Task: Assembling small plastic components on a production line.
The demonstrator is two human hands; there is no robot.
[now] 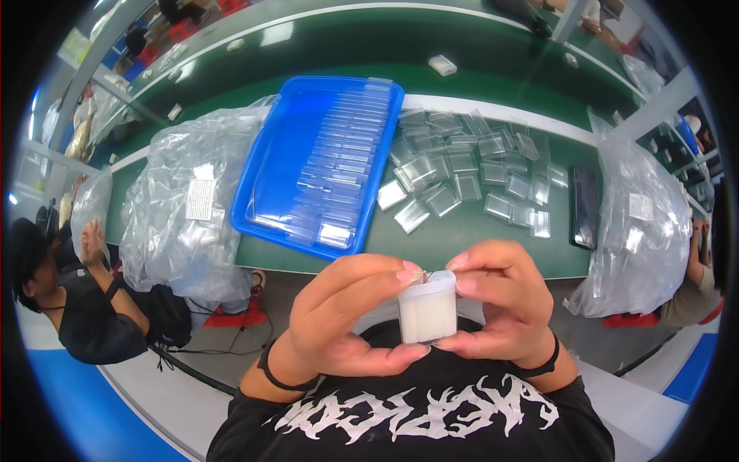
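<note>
A small clear plastic box [428, 314] with a pale lid and white contents is held upright in front of my chest. My left hand [339, 308] grips its left side, fingers at the lid and thumb at the bottom edge. On the other side, my right hand [504, 304] holds it the same way. Thin thread-like bits stick up by the lid between my fingertips; what they are is too small to tell. Beyond my hands, a blue tray [265, 165] carries overlapping rows of flat clear plastic pieces [346, 146].
Many loose clear plastic cases [462, 158] lie right of the tray, near a black flat object [584, 208]. Large clear plastic bags flank the green table, one left [181, 208] and one right [635, 223]. A person [85, 300] sits at left; another's arm [697, 262] shows at right.
</note>
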